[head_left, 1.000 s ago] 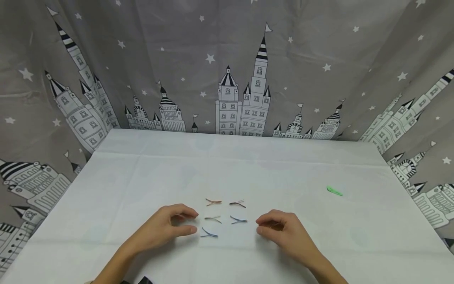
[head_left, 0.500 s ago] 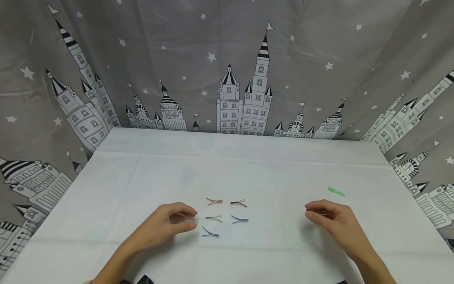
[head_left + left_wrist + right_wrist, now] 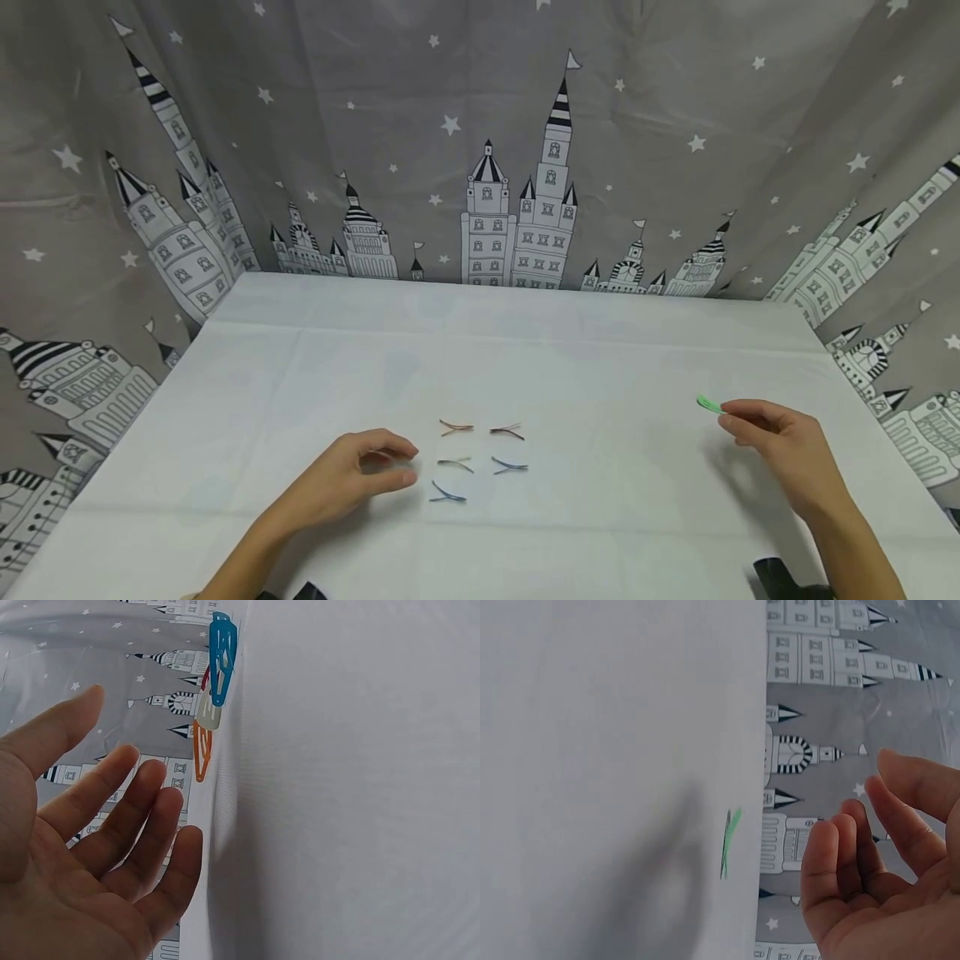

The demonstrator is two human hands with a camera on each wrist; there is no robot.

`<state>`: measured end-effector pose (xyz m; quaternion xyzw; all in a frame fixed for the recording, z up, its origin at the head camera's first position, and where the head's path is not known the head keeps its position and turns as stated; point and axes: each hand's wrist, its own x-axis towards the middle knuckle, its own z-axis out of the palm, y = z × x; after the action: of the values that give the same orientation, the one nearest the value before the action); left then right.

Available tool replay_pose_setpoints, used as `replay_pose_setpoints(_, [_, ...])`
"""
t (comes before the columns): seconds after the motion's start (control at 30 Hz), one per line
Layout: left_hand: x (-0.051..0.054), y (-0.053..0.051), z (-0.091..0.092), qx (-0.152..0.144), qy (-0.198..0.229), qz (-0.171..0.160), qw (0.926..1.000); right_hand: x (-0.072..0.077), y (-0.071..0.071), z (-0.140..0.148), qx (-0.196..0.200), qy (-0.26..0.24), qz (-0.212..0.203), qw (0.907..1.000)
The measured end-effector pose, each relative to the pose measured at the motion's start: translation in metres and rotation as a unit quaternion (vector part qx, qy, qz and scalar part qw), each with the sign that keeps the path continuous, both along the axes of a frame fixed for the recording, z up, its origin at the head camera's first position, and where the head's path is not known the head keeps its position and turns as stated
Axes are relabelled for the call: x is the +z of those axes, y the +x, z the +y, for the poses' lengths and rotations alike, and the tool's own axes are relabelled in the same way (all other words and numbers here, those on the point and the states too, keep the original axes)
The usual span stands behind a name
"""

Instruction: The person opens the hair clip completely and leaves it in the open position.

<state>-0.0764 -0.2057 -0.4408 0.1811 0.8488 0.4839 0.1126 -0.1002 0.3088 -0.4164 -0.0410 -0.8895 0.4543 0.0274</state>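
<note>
A green snap hair clip (image 3: 708,404) lies on the table's right side, with my right hand (image 3: 783,446) just beside it. In the right wrist view, that green clip (image 3: 730,836) stands apart from the fingers, which are loosely bent and hold nothing. My left hand (image 3: 358,473) hovers left of several sprung-open hair clips, fingers relaxed. These are an orange clip (image 3: 459,428), a dark reddish one (image 3: 510,430), a pale one (image 3: 455,462), and two blue clips (image 3: 512,467). Blue clips (image 3: 223,656) overlap the red one in the left wrist view.
A white cloth (image 3: 585,367) covers the table. Grey curtain (image 3: 390,92) with castles and stars hangs behind and along both sides. Black wrist gear (image 3: 783,579) shows by the right forearm.
My right hand has swung rightward from beside the clip group to the green clip. The left hand stays in place, and the clips have not moved.
</note>
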Motion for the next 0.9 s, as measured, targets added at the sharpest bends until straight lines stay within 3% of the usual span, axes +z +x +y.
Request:
replay_pose_setpoints(0.33, [-0.001, 0.001, -0.002, -0.002, -0.002, 0.005, 1.0, -0.01, -0.023, 0.021, -0.01, 0.031, -0.015, 0.9993])
replay_pose_setpoints(0.6, [-0.001, 0.001, -0.001, -0.002, -0.005, 0.004, 1.0, -0.024, -0.042, 0.026, 0.021, 0.077, -0.047, 0.9958])
replay_pose_setpoints(0.9, [0.0, 0.002, -0.001, -0.004, 0.001, 0.007, 1.0, -0.028, -0.05, 0.021, 0.031, 0.098, -0.069, 0.9923])
